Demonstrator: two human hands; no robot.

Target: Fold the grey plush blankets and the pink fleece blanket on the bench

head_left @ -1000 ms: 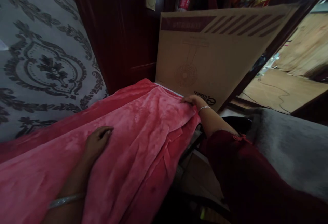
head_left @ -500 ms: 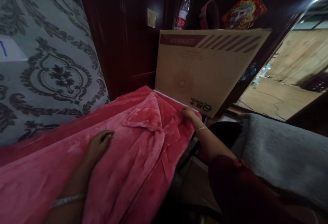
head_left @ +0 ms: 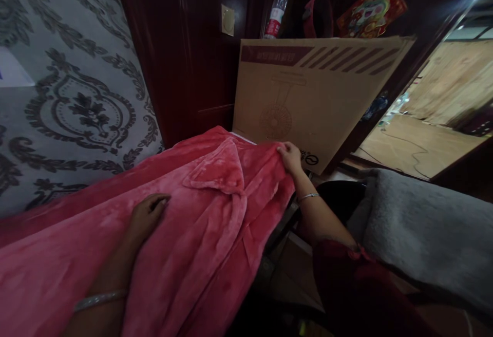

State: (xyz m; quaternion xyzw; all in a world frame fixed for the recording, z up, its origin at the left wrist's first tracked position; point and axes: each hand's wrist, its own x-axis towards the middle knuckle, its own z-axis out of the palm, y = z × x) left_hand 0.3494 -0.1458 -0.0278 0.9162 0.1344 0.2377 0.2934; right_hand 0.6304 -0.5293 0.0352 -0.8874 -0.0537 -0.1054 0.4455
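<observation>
**Two hands on one pink blanket**

Right now the right hand (head_left: 290, 156) has its fingers (head_left: 284, 148) closed in a pinch on the far corner of the pink blanket (head_left: 200, 234), at about one o'clock in the view, just in front of the cardboard box (head_left: 308, 90). The left hand (head_left: 146, 216) lies flat and open on the blanket at about eight o'clock, fingers spread loosely, gripping nothing, only pressing the fabric down. Each wrist wears one bracelet, two in all.

The blanket covers a raised surface that runs from the lower left toward the centre, its edge hanging off at five o'clock. One flap (head_left: 219, 170) is folded back on itself between the two hands.

Risks, as I judge them: the plush looks slippery, and the overhanging side could drag the whole blanket toward the floor if the flat hand lifts. A hard tug at the corner might also bump the box, which stands touching the far end, and shake what sits on it.

Counted outward: one blanket, one cardboard box, one water bottle (head_left: 278, 5) at twelve o'clock on top of it, one red and gold picture (head_left: 372, 5) beside that, one grey cover (head_left: 431, 234) at four o'clock, and patterned wallpaper (head_left: 69, 95) at ten o'clock.
</observation>
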